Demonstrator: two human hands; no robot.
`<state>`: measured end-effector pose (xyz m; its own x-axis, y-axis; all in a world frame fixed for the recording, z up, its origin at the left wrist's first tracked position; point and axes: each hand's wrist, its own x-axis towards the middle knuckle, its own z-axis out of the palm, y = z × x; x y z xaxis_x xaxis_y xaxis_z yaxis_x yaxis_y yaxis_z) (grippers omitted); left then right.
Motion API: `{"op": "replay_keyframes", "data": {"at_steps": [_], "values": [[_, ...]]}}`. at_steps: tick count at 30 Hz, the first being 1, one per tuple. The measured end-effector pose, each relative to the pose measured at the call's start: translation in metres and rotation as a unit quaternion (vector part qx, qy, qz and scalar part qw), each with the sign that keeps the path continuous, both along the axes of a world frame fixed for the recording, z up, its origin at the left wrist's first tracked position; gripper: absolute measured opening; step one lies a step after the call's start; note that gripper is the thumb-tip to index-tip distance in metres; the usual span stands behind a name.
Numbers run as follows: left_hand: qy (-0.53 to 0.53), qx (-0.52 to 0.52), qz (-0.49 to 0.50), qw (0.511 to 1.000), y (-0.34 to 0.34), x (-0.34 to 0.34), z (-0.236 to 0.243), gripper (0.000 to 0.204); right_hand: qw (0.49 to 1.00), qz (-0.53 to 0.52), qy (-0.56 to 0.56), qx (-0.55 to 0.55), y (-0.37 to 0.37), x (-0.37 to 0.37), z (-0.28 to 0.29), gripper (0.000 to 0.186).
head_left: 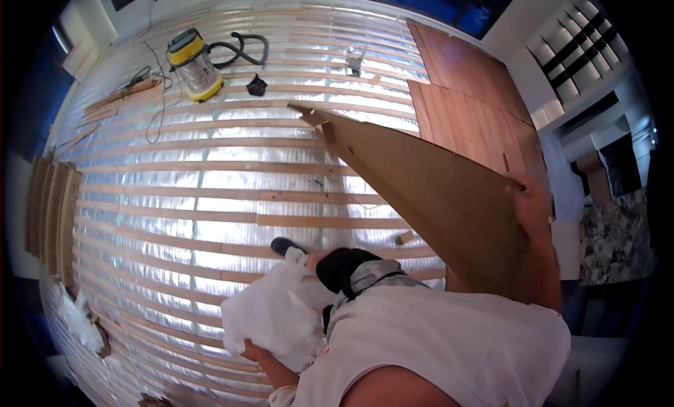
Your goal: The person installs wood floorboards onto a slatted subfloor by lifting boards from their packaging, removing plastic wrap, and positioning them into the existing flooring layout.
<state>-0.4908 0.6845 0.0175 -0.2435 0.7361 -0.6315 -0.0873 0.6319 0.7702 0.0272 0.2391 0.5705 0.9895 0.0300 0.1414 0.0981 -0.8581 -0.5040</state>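
My right hand is closed on the edge of a long, flattened piece of brown cardboard. The cardboard slants away from my right side, its narrow torn end pointing far and left over the floor. At my lower left, my left hand grips a crumpled bundle of thin white packing sheet. The bundle hangs beside my leg, and its folds partly hide my fingers.
Wooden battens run across silvery foil underlay. Reddish floorboards cover the far right. A yellow-and-black vacuum cleaner with a hose stands far left. Stacked cardboard lines the left side, near more white wrapping. A small wood block lies near my foot.
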Motion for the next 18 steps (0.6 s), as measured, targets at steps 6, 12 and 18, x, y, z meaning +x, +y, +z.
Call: {"op": "replay_keyframes", "data": {"at_steps": [6,12,18], "values": [[0.046,-0.025,0.129,0.990,0.090,-0.011,0.028,0.060,0.995,0.084,-0.040,-0.039,0.206,0.090,0.073,0.020],[0.175,0.021,0.178,0.968,0.192,0.014,0.087,0.059,0.938,0.334,-0.087,0.023,0.394,0.176,0.107,0.019],[0.061,0.101,0.407,0.906,0.245,-0.020,0.110,0.056,0.889,0.453,-0.065,-0.038,0.660,0.166,0.051,0.024]]}}
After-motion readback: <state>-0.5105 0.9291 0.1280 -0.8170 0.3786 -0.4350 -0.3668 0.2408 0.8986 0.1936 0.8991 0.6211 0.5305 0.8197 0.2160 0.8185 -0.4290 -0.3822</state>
